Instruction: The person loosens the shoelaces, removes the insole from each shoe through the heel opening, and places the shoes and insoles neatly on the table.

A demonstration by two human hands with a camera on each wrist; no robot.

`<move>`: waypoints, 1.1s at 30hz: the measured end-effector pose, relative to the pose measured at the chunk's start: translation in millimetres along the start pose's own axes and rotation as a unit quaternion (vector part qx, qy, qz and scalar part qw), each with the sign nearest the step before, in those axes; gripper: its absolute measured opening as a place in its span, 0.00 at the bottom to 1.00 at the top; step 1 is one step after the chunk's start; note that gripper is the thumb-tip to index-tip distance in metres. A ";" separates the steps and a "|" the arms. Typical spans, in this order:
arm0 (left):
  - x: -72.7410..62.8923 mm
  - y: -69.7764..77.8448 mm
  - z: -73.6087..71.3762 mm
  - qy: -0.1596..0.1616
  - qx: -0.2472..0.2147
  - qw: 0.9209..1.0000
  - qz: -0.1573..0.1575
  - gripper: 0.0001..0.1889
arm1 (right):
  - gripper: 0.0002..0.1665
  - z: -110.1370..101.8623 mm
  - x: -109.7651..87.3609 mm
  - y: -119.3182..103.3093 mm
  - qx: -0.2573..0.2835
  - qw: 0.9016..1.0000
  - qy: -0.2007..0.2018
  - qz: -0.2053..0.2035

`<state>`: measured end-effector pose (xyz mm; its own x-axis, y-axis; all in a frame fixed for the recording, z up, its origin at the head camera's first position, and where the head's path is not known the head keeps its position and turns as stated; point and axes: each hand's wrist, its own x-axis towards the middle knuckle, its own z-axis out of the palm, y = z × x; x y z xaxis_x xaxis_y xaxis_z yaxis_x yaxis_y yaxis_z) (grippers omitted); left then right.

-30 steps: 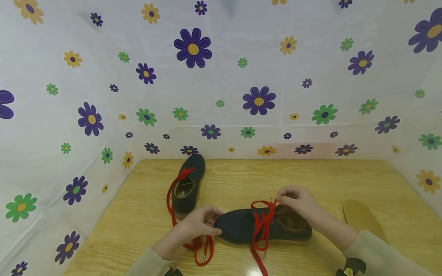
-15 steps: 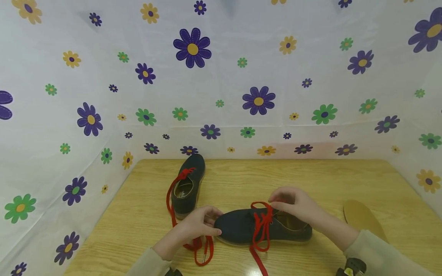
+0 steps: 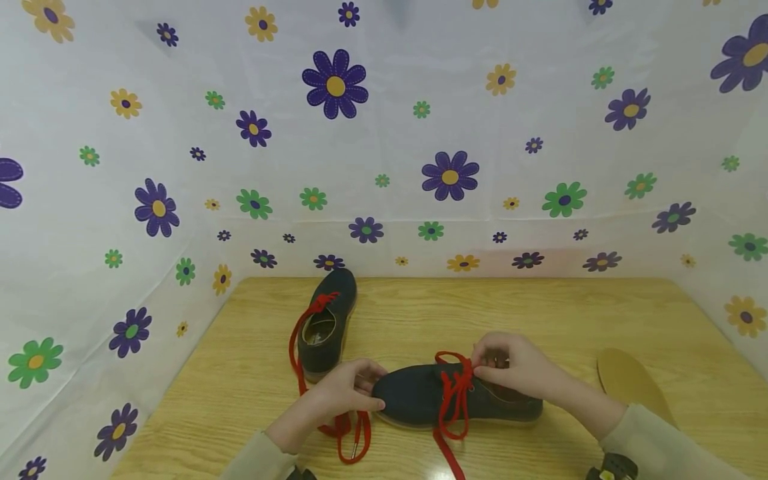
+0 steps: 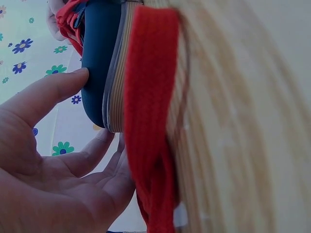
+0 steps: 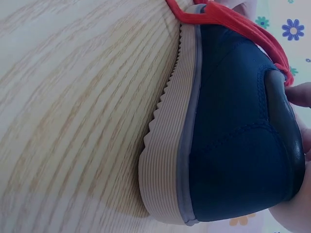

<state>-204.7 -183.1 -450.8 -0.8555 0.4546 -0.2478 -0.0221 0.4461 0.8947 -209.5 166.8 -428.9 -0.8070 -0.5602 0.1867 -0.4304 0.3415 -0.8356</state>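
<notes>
A dark navy shoe [image 3: 411, 397] lies sideways on the table, toe to the left, sole down. My left hand [image 3: 345, 390] holds its toe, thumb on the near side; the left wrist view shows the thumb [image 4: 73, 82] pressing the toe and fingers by the sole. Over the shoe's opening, my right hand [image 3: 516, 363] pinches the red shoelace [image 3: 462, 381] at the knot between thumb and index finger. Red loops and a loose end hang down the near side. In the right wrist view the shoe's heel [image 5: 233, 170] fills the middle, and the pinch is mostly cut off.
A second navy shoe [image 3: 342, 293] with red laces stands behind on the left, toe away. Its long lace [image 3: 342, 423] trails onto the wooden table [image 3: 228, 373] beneath my left wrist. A tan insole [image 3: 633, 380] lies right of my right forearm. Flowered cloth [image 3: 384, 133] surrounds the table.
My right hand let go of the upright lace end, which dropped, then came down and left to the knot and pinched the lace there. The left hand has stayed on the toe.
</notes>
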 end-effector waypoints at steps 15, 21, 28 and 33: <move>-0.3 0.2 0.8 -0.003 -0.006 1.000 -0.007 0.27 | 0.10 -2.5 -1.7 -0.1 0.111 0.983 0.067 0.131; -0.1 0.4 0.7 -0.004 -0.008 1.000 -0.003 0.27 | 0.08 -3.4 -1.4 -0.5 0.124 0.982 0.068 0.123; -0.5 0.0 1.0 -0.005 -0.010 1.000 0.007 0.27 | 0.15 -2.6 0.7 -0.7 0.091 0.992 0.029 0.077; -0.4 -1.2 0.1 -0.003 -0.008 1.000 0.006 0.27 | 0.06 -1.4 3.5 0.5 0.047 0.999 -0.004 0.023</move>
<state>-204.3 -183.8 -451.8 -0.8531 0.4634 -0.2396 -0.0209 0.4286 0.9033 -213.1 166.1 -428.0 -0.8217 -0.5513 0.1444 -0.3537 0.2947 -0.8877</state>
